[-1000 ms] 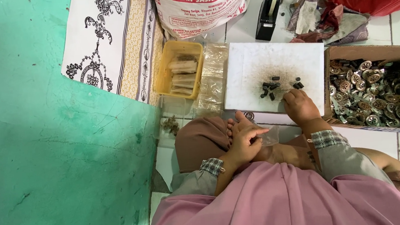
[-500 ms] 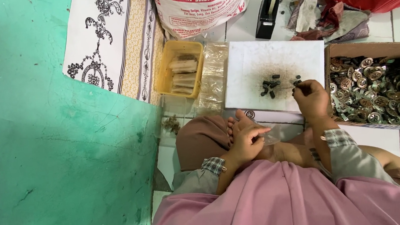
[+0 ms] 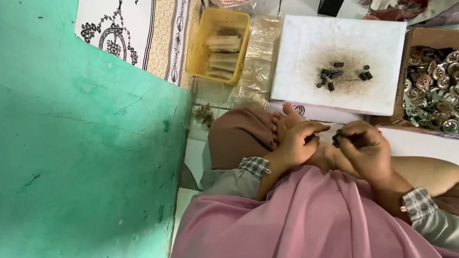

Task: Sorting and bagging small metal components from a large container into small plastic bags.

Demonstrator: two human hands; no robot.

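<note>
Both hands are meeting over the person's lap: the left hand is curling loosely, the right hand is pinching a small dark piece. Beyond them, a white board is carrying roughly ten such pieces. One cardboard box of round metal caps is sitting right of the hands, one yellow tray of tan strips left.

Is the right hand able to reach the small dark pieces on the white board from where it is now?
Probably yes. The right hand is near the white board, and nothing lies between it and the small dark pieces.
</note>
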